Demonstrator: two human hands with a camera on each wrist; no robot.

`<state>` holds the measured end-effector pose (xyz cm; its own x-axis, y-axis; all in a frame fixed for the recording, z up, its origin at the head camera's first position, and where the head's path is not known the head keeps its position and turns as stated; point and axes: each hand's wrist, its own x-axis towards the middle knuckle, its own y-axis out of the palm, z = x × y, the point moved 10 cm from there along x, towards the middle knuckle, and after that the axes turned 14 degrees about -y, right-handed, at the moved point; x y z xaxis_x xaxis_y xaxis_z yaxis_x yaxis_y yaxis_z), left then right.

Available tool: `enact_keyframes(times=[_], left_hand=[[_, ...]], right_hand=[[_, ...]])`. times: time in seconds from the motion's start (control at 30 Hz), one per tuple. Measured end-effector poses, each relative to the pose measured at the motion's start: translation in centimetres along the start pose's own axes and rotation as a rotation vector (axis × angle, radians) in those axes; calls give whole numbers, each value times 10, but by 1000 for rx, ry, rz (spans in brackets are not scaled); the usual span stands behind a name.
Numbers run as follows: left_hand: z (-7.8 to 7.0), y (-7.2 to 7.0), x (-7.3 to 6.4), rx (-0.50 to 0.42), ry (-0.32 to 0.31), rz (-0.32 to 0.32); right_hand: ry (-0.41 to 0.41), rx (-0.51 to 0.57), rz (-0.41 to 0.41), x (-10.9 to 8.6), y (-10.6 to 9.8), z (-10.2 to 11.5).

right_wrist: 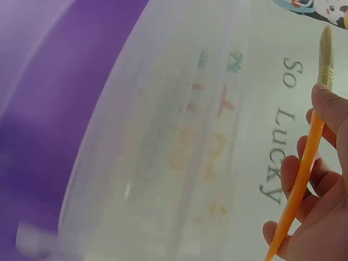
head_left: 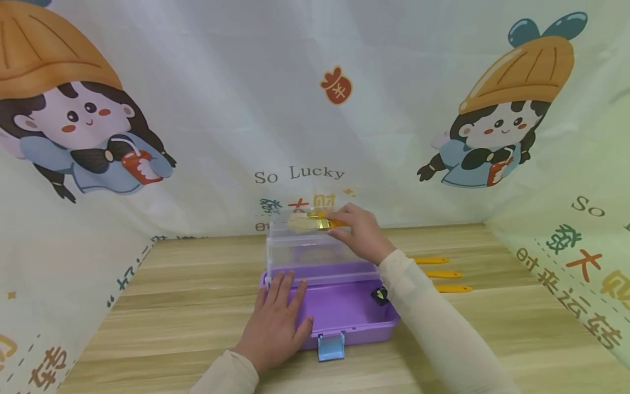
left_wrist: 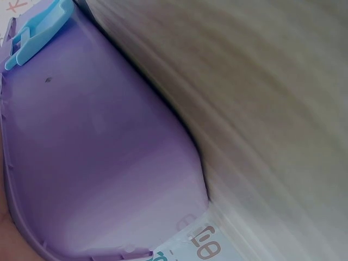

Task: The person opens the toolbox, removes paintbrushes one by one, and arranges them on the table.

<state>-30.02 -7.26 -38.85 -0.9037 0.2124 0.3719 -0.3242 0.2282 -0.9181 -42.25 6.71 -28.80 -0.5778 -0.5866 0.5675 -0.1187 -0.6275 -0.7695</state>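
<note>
My right hand (head_left: 361,232) grips a paintbrush (right_wrist: 304,163) by its orange handle, with the thumb up near the ferrule. In the head view its pale bristles (head_left: 307,223) point left, in front of the raised clear lid. Below sits a purple box (head_left: 339,301) with a light blue latch (head_left: 331,346) hanging at its front. My left hand (head_left: 278,317) rests on the box's left side, fingers spread and fairly straight over the rim. The left wrist view shows the box's purple outer wall (left_wrist: 103,141) and the latch (left_wrist: 41,32).
A small black object (head_left: 379,296) lies at the right end inside the box. To the right, three yellow-orange handles (head_left: 455,288) lie on the wood-grain table (head_left: 197,306), partly behind my right sleeve. A printed white curtain (head_left: 236,109) hangs behind and at both sides.
</note>
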Motion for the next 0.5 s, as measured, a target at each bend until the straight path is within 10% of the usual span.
enact_keyframes(times=[0.5], left_hand=[[0, 0, 0, -8, -1, -4]], right_hand=[[107, 26, 52, -58, -39, -18]])
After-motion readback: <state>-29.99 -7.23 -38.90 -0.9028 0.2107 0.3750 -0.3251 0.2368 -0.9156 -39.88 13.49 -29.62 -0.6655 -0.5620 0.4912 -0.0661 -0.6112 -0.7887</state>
